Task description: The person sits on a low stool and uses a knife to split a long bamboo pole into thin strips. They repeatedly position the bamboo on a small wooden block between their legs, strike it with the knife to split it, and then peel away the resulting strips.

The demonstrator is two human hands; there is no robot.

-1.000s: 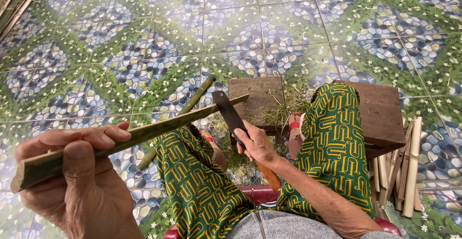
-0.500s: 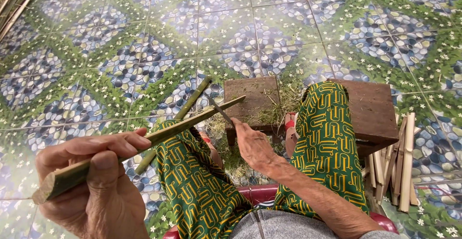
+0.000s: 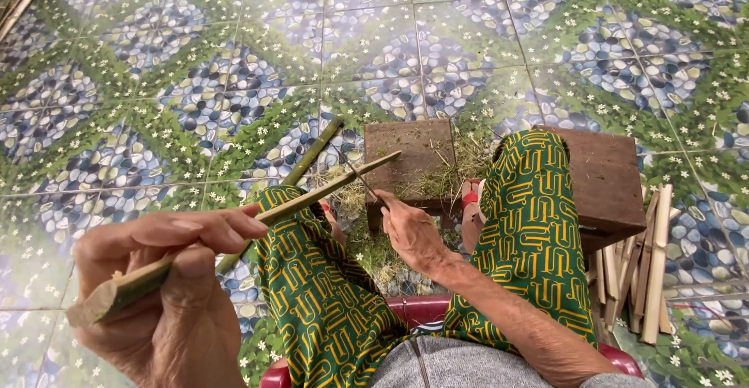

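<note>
Strip: a split bamboo strip [image 3: 257, 222] is held slanting from 8 o'clock up toward 2 o'clock, across the left knee.
Left hand: the left hand [image 3: 156, 294] is raised at 7 o'clock, fingers closed around the strip's thick end.
Right hand: the right hand [image 3: 409, 232] is lowered between the knees, fingers curled on a thin knife [image 3: 360, 180] that is laid against the strip near its tip.
Block: a wooden block [image 3: 409, 150] is seen at 12 o'clock, strewn with shavings [image 3: 460, 161].
Stool: a brown stool [image 3: 608, 185] is partly hidden by the right knee.
Slats: cut slats [image 3: 651, 263] are leaned at 3 o'clock.
Stalk: a green stalk [image 3: 316, 150] is lain on the tiled floor [image 3: 195, 83] under the strip.
</note>
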